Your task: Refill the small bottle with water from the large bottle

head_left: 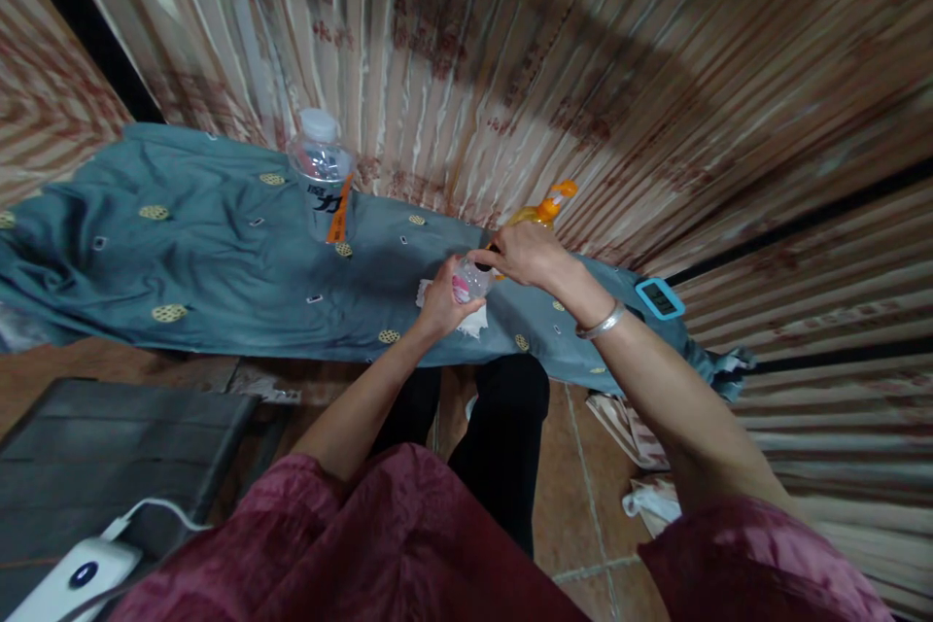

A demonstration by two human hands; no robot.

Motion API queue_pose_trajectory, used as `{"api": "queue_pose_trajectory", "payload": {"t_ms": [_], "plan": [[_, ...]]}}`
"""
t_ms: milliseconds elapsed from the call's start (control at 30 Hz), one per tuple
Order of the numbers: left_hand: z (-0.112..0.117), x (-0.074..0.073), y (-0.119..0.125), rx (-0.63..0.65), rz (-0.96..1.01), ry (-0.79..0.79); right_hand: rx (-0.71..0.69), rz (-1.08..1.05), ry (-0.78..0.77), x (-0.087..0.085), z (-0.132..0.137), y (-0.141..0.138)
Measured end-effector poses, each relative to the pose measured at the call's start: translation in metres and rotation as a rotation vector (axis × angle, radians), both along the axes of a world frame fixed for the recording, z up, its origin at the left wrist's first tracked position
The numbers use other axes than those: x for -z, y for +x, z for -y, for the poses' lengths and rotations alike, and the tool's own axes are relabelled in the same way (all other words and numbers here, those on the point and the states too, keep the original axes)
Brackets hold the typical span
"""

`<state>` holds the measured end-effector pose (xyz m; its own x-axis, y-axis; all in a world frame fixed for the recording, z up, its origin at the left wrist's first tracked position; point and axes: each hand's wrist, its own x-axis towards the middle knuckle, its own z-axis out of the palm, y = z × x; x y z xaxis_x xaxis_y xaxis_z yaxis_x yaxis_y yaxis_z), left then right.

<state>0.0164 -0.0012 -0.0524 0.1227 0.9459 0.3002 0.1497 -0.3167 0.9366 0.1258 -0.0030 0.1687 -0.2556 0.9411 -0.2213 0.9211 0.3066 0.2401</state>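
Observation:
My left hand (441,299) is wrapped round a small clear plastic bottle (473,278) with a pink label, tilted with its top toward the right. At the bottle's dark cap (487,259), my right hand (526,255) has its fingers closed and pressed on it. A white tissue (475,323) lies under the bottle on the cloth. Just behind my right hand stands a pump bottle (545,209) of yellow liquid with an orange pump head, its lower part mostly hidden by the hand.
A green patterned cloth (219,262) covers the narrow table. On it stand a large clear bottle (321,180) at left and a blue-framed digital timer (660,298) at right. Striped curtains (437,49) hang behind. A white power bank (80,575) with a cable rests on a dark seat (123,447).

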Motion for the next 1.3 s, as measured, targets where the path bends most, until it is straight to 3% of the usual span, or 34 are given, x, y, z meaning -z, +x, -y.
{"api": "queue_pose_trajectory", "payload": {"t_ms": [767,1067,1300], "plan": [[-0.002,0.005,0.000,-0.003,-0.036,0.009,-0.040,-0.044,-0.027,0.002,0.004,0.001],[-0.003,0.011,0.002,-0.034,-0.006,0.022,-0.019,-0.139,0.041,0.020,0.007,0.002],[-0.004,0.005,-0.001,-0.030,-0.003,0.009,0.044,-0.372,0.100,0.037,0.005,0.018]]}}
